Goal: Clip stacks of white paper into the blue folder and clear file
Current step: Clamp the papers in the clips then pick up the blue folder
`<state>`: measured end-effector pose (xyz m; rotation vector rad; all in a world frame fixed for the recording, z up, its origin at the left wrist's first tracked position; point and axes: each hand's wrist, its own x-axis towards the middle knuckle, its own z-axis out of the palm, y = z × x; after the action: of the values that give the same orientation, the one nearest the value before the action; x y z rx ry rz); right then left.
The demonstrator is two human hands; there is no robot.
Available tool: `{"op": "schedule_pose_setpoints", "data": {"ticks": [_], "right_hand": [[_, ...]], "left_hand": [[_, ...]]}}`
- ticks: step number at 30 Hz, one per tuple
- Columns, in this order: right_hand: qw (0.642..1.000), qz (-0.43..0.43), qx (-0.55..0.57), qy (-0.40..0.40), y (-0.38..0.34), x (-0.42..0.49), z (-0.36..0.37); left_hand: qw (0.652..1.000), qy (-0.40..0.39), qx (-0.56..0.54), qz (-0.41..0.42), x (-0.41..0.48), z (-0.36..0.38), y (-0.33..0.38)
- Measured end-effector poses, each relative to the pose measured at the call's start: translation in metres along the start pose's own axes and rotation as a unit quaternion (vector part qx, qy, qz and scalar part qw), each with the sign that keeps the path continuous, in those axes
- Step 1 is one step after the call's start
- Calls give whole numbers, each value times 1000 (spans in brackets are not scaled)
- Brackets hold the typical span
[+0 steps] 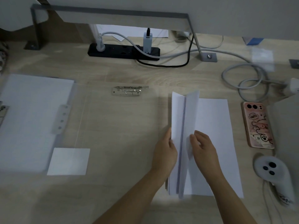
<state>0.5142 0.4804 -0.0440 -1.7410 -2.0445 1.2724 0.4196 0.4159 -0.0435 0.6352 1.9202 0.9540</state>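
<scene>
The stack of white paper (182, 120) stood on its long edge at the right of centre, held between 2 hands. Its long axis ran away from the person. The left hand (165, 152) gripped its left face and the right hand (204, 149) pinched its right face. Under it 1 loose sheet (216, 143) lay flat on the worktop (129, 191).

The clear file (121, 126) lay open just left of the hands, and its metal clip (130, 91) sat at the far edge, up and left of the stack. The left hand was nearer to it, and nothing lay between.

Further left, another stack (32, 113) lay in what was probably the blue folder, with a small white sheet (68, 161) beside it. A phone (257, 125) and a controller (271, 167) lay to the right.
</scene>
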Motion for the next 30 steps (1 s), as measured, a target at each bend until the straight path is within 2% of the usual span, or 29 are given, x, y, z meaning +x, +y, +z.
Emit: {"op": "schedule_pose_setpoints", "data": {"ticks": [2,3,6,8,11,13,17,20,25,28,30], "right_hand": [[1000,-11,-22,6,-1,0,3],[999,-15,-29,7,-2,-1,3],[999,-19,-34,12,-5,-3,8],[1000,-6,-17,22,-7,-3,10],[1000,14,-2,21,-6,-3,7],[999,26,18,39,-3,-2,-4],[988,77,42,126,-5,3,-37],[978,122,123,116,-18,4,-50],[973,112,198,40,-56,0,-11],[974,113,198,9,-72,-4,32],[973,114,198,-15,-77,-8,55]], "left_hand": [[996,56,30,58,-3,1,5],[997,47,10,61,-3,3,7],[995,-32,-78,-45,3,12,14],[995,-25,-50,-85,11,14,13],[994,-14,-40,-101,16,14,10],[994,-30,-61,-87,14,9,14],[985,-64,-157,-28,6,-22,23],[981,-73,-178,20,-2,-61,20],[976,37,-213,-32,-11,-124,-7],[970,129,-181,-97,-16,-155,-31],[966,162,-157,-124,-21,-167,-45]]}}
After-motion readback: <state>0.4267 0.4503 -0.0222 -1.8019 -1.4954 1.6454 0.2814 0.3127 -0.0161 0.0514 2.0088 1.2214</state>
